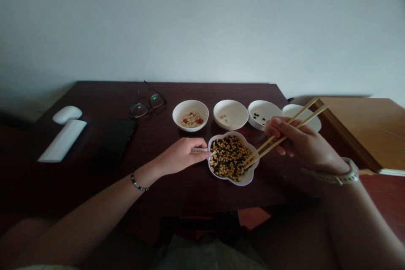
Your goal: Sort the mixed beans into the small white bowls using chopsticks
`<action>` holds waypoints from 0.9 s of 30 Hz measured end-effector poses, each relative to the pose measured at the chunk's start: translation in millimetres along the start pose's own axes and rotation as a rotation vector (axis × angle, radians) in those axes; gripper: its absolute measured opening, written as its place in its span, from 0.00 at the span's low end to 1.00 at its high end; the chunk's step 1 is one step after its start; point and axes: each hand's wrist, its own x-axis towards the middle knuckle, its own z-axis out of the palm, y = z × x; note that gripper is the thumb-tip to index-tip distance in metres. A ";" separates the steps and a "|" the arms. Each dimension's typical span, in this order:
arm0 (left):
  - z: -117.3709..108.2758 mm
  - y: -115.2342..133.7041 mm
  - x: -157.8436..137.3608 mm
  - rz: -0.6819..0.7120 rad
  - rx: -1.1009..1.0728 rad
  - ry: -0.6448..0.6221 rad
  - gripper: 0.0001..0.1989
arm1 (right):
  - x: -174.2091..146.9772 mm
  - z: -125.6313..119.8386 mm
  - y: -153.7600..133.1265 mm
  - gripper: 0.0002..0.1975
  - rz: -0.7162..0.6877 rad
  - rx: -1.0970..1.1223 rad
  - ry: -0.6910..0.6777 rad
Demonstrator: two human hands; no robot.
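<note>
A white flower-shaped bowl (249,180) holds a mix of yellow and black beans (229,156). At its left edge my left hand (180,156) is closed, thumb and fingers gripping the bowl's side, where a pale strip with small print shows between them. A pair of wooden chopsticks (284,135) is held in my right hand (300,143), their tips down among the beans at the right side of the bowl. Behind stands a row of white bowls: one with pale and red pieces (190,116), one with a few yellow beans (230,114), one with several black beans (263,114).
Another white bowl (311,120) is partly hidden behind my right hand. Eyeglasses (147,106), a dark flat object (110,143), a white box-like object (63,141) and a white rounded object (67,114) lie on the dark table (190,90). A wooden surface (363,126) adjoins at right.
</note>
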 end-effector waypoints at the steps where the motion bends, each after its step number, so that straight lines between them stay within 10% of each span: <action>1: 0.0 0.0 -0.1 0.002 0.003 0.001 0.18 | -0.3 -1.0 0.5 0.24 0.015 -0.024 -0.028; 10: -1.9 5.0 0.2 0.001 -0.006 -0.008 0.17 | 2.1 2.4 12.4 0.25 0.023 -0.125 -0.158; 17: -0.2 12.6 -7.8 -0.020 0.101 0.130 0.21 | -0.2 -1.1 4.2 0.25 -0.056 -0.024 0.012; 23: -18.1 22.0 -37.8 -0.081 0.618 0.338 0.17 | 5.3 3.7 3.8 0.23 -0.129 0.230 0.100; 27: -52.9 7.4 -77.2 -0.404 1.007 0.534 0.13 | 10.6 19.3 1.1 0.22 -0.196 0.326 0.189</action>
